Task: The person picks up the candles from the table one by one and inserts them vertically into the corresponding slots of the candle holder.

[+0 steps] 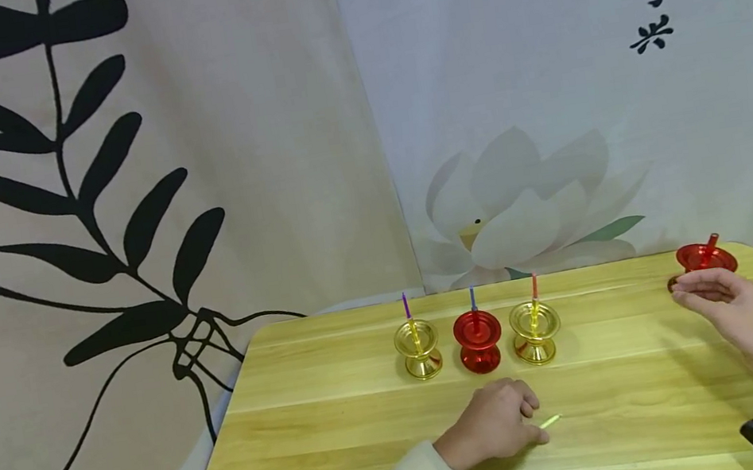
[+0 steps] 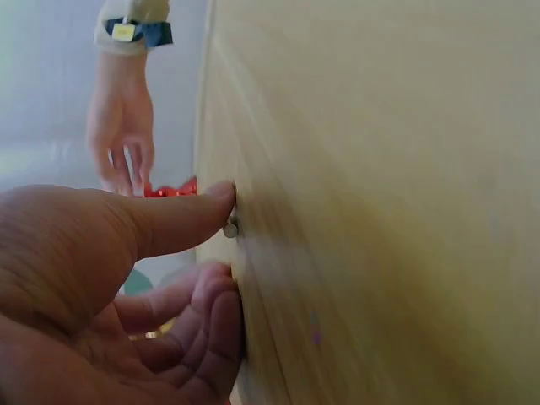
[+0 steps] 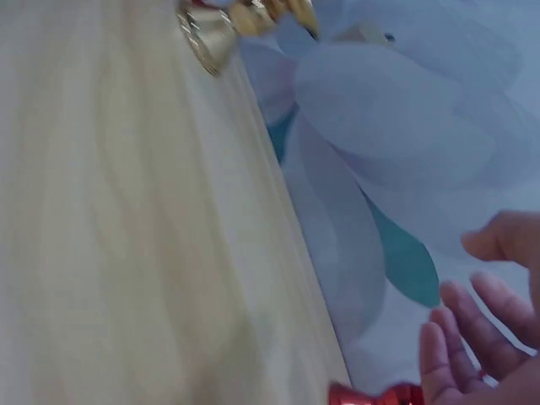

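My left hand point(image 1: 493, 421) pinches a thin yellow-green candle point(image 1: 550, 421) flat near the table's point(image 1: 318, 436) front edge; my right hand point(image 1: 721, 295), fingers relaxed, reaches the red holder point(image 1: 705, 258) at the far right corner.

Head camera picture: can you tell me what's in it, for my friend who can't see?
A person's left hand rests on a wooden table at a thin yellow candle, while the right hand reaches for a red candle holder. Three holders with candles stand in a row: gold, red, gold.
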`<state>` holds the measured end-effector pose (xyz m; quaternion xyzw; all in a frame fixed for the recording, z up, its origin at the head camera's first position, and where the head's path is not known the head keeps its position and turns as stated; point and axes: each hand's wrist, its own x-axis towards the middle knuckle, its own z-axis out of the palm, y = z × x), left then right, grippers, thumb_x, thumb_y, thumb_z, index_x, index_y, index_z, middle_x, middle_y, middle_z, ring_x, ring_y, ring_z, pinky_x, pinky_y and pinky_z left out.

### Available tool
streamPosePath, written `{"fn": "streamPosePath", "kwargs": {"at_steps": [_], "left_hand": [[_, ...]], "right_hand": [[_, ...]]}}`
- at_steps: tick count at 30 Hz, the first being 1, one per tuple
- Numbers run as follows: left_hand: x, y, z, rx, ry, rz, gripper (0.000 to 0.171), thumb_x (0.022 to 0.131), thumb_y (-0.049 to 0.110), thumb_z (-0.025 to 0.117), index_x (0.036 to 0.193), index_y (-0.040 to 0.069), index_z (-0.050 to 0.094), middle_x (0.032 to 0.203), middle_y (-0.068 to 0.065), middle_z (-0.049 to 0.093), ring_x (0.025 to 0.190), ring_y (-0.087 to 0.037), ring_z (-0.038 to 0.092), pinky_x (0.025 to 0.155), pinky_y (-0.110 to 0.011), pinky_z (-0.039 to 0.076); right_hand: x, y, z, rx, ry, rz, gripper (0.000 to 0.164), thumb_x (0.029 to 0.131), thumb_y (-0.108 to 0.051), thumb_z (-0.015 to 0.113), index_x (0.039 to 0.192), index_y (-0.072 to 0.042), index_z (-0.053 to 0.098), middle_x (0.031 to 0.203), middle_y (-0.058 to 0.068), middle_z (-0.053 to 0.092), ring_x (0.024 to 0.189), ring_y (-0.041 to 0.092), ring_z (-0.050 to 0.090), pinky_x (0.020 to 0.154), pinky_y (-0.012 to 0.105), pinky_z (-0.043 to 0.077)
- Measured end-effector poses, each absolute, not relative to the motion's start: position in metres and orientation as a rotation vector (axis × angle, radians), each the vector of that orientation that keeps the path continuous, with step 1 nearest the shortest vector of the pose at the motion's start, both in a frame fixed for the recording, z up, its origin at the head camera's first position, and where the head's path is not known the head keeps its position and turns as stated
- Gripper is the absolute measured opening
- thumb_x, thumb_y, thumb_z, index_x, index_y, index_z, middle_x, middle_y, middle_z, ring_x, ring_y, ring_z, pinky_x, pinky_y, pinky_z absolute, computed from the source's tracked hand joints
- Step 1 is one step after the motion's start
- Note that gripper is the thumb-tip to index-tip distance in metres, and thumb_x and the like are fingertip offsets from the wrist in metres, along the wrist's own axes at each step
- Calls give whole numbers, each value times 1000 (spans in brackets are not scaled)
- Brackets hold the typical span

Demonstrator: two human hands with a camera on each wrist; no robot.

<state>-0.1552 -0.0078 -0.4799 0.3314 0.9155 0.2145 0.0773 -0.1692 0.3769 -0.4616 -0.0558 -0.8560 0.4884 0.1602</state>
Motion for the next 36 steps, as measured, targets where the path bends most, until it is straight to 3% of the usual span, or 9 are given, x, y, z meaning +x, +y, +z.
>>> {"fn": "streamPosePath", "kwargs": {"at_steps": [3, 5, 8, 11, 15, 20, 26, 31, 36], "left_hand": [[-159, -10, -480, 1007, 2724, 693, 27, 86, 29, 98, 102, 18, 79, 85, 19, 66, 79, 11, 55, 79, -13, 46], [-161, -11, -481, 1007, 2708, 725, 24, 86, 26, 98, 99, 18, 79, 82, 20, 66, 76, 12, 55, 77, -11, 46], [-164, -11, -483, 1011, 2691, 760, 21, 87, 22, 98, 95, 17, 79, 79, 21, 66, 73, 14, 54, 74, -9, 46], [-166, -12, -485, 1032, 2689, 775, 18, 87, 20, 97, 93, 17, 80, 77, 21, 67, 70, 14, 54, 72, -8, 45], [-168, -12, -486, 1058, 2690, 769, 15, 89, 20, 96, 91, 19, 81, 76, 21, 68, 70, 15, 54, 78, -10, 47], [-170, -12, -486, 1082, 2712, 722, 13, 90, 22, 95, 91, 22, 82, 76, 23, 70, 70, 17, 54, 98, -18, 47], [-168, -8, -485, 1074, 2716, 660, 12, 93, 21, 92, 89, 22, 80, 73, 23, 66, 68, 15, 52, 79, -10, 43], [-167, -6, -483, 1164, 2748, 507, 9, 98, 24, 85, 92, 22, 79, 75, 22, 64, 73, 11, 53, 89, -12, 43], [-164, -4, -477, 1210, 2778, 347, 7, 100, 25, 82, 94, 21, 80, 84, 18, 68, 83, 5, 58, 84, -15, 47]], "right_hand": [[-172, 389, -457, -372, -2386, 1320, 16, 106, -25, 76, 112, -11, 69, 92, -34, 60, 82, -13, 56, 66, 7, 47], [-175, 396, -455, -497, -2364, 1236, 24, 106, -26, 75, 115, -5, 66, 99, -19, 65, 82, -10, 51, 62, 9, 45], [-181, 404, -453, -615, -2373, 1164, 50, 106, -28, 73, 137, 8, 58, 128, 16, 66, 102, 16, 62, 66, 14, 41], [-187, 410, -453, -612, -2440, 1155, 78, 108, -33, 70, 161, 12, 36, 160, 39, 41, 137, 51, 51, 93, 37, 56], [-196, 418, -456, -541, -2542, 1185, 96, 109, -41, 67, 167, 15, 14, 167, 46, 23, 149, 67, 30, 115, 78, 34], [-206, 428, -463, -490, -2611, 1211, 104, 110, -46, 65, 165, 18, 5, 166, 49, 14, 149, 70, 24, 115, 79, 31], [-214, 433, -471, -486, -2645, 1196, 102, 111, -49, 61, 165, 18, 7, 165, 49, 14, 148, 71, 25, 114, 79, 32], [-218, 433, -474, -513, -2659, 1137, 99, 110, -50, 63, 165, 17, 15, 162, 50, 23, 144, 71, 32, 112, 79, 36], [-220, 428, -473, -487, -2690, 1103, 99, 109, -52, 63, 165, 16, 18, 160, 51, 27, 141, 71, 34, 110, 80, 37]]}}
